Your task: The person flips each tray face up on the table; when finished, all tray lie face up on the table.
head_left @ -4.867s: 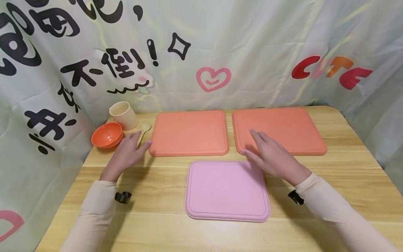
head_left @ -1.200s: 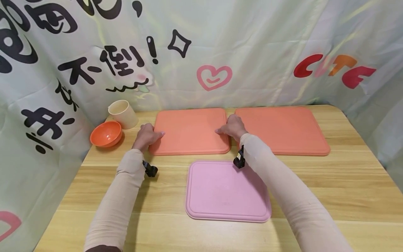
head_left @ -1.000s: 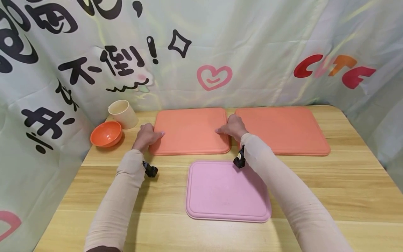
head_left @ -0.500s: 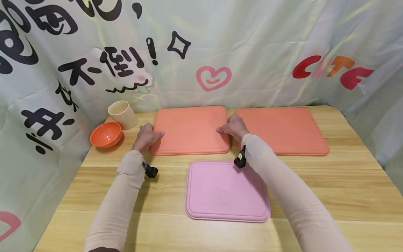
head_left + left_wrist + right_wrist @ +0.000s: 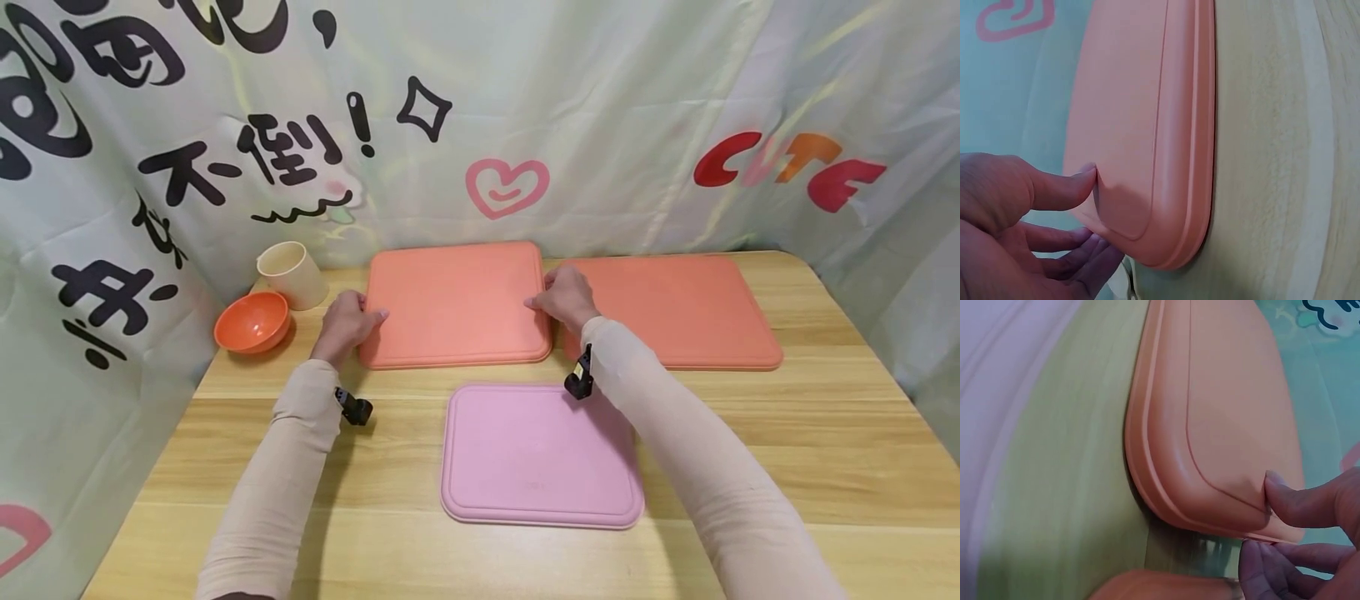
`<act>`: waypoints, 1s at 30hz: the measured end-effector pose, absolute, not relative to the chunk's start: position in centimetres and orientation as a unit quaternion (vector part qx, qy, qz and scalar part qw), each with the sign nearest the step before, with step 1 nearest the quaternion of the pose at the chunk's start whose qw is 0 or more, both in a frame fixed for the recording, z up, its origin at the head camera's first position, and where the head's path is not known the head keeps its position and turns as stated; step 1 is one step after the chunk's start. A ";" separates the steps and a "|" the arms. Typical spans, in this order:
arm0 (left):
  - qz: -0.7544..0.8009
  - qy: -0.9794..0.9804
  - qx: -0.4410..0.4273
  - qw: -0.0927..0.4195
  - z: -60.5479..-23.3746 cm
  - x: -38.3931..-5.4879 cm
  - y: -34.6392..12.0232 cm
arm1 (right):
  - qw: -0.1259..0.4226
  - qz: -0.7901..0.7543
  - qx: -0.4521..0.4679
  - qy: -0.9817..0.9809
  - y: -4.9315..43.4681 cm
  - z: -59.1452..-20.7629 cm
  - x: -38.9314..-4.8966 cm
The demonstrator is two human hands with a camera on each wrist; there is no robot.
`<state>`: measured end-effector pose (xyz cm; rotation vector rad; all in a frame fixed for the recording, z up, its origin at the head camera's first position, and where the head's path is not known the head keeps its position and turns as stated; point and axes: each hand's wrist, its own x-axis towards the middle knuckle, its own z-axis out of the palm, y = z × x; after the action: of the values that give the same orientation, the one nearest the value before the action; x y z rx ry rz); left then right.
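Observation:
The left orange rectangular tray (image 5: 453,304), apparently bottom up, has rounded corners and a ridged rim. Its back edge is raised while the front edge stays down at the wood. My left hand (image 5: 343,327) grips its left side, thumb (image 5: 1069,187) on top and fingers curled under the edge. At the opposite side my right hand (image 5: 567,298) pinches the rim, thumb (image 5: 1297,503) above and fingers below. A second orange tray (image 5: 675,312) lies flat just to the right. Nearer me lies a pink tray (image 5: 540,458), partly under my right forearm.
An orange bowl (image 5: 252,323) and a cream cup (image 5: 292,275) stand left of my left hand. In the left wrist view, a pale spoon (image 5: 1121,281) shows beside the tray's corner. A printed cloth (image 5: 600,100) hangs behind the wooden table (image 5: 375,500).
Earlier, both hands hovered apart, open, with the spoon visible by the left one. They then took hold of the left orange tray's sides. Over the last second its back edge has tilted up.

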<state>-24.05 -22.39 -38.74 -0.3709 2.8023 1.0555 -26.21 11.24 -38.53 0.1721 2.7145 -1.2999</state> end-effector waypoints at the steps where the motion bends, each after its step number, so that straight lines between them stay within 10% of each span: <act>1: 0.350 0.927 -0.122 0.057 -38.7 -24.1 -22.4 | 0.062 -0.430 0.060 0.899 11.3 -38.5 -26.2; 30: 0.411 0.898 -0.153 -0.034 -35.8 -24.4 -22.5 | 0.005 -0.495 0.034 0.868 13.0 -36.2 -26.7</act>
<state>-24.37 -22.47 -35.78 -0.4927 2.8839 1.3195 -26.72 12.99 -36.25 0.1058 2.7193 -1.5493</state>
